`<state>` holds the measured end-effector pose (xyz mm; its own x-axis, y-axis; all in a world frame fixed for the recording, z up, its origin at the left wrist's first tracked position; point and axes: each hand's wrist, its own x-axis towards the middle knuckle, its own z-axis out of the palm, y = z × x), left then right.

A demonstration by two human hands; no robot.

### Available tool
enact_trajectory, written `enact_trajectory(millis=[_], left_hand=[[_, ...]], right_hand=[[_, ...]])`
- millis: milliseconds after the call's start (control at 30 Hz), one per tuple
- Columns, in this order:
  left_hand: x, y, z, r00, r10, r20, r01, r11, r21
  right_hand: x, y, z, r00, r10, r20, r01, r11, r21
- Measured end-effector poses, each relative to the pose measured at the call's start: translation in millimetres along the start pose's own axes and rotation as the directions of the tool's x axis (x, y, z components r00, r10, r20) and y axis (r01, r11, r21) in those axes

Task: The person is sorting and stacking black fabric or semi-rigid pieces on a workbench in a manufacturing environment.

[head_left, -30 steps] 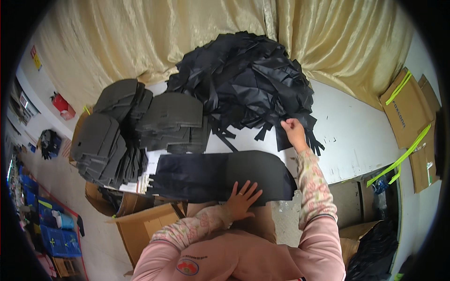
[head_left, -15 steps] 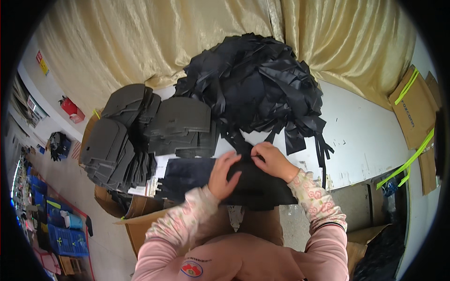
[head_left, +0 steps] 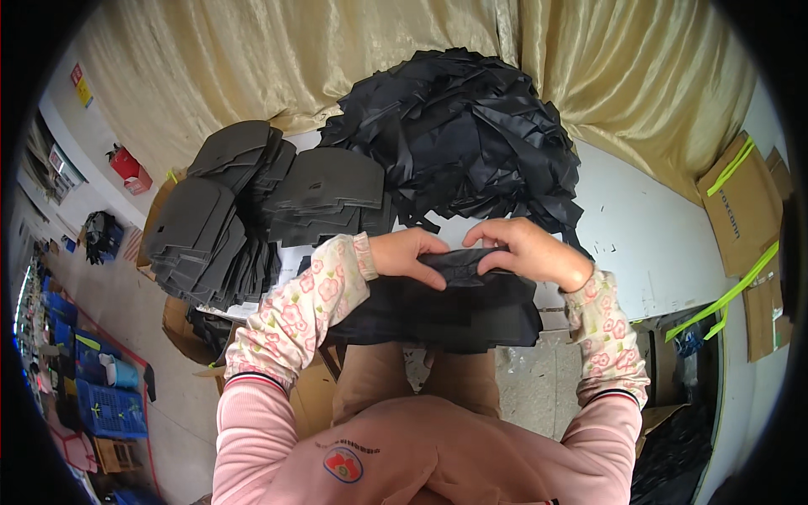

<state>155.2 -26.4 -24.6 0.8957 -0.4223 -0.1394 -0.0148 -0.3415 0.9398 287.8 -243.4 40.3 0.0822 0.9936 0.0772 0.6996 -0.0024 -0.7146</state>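
Observation:
Between my hands is a thin black fabric piece (head_left: 462, 268), gathered into a narrow fold. My left hand (head_left: 412, 257) grips its left end, thumb in front and fingers behind. My right hand (head_left: 523, 251) pinches the right end between thumb and curled fingers. Beneath them, flat black sheets (head_left: 438, 316) lie along the table's front edge and overhang it slightly. A large heap of loose black fabric pieces (head_left: 454, 143) rises just beyond my hands. Left of the heap are stacks of stiff dark grey panels (head_left: 328, 178) with rounded tops.
More grey panels (head_left: 192, 215) fan out at the table's left edge, above a cardboard box (head_left: 178, 324). The white table (head_left: 648, 219) extends right toward flattened cardboard (head_left: 734, 206) with yellow-green straps. Beige curtains (head_left: 227, 67) hang behind. Blue crates (head_left: 112, 410) stand at the far left.
The right hand has shifted right and the left hand slightly up. A folded black fabric piece now spans both hands; the left hand, previously apart from the fabric, has closed on it.

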Motion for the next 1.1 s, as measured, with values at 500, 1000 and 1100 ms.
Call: enact_trajectory(millis=[500,1000,1100], left_hand=[[-100.9,-26.1,-37.4,0.931,-0.366,-0.006,0.35,0.885,0.308],[-207.8,-67.4,4.0,0.59,0.331,-0.736,0.573,0.471,0.671],[-213.5,-116.4,36.8,0.598,0.315,-0.737,0.596,0.441,0.672]], right_hand=[[-37.7,2.3,-50.1,0.929,-0.106,-0.354,-0.149,0.769,-0.622],[-90.1,42.1,52.1,0.913,-0.218,-0.345,-0.07,0.749,-0.658],[-105.6,55.6,92.3,0.959,-0.14,-0.248,-0.042,0.79,-0.611]])
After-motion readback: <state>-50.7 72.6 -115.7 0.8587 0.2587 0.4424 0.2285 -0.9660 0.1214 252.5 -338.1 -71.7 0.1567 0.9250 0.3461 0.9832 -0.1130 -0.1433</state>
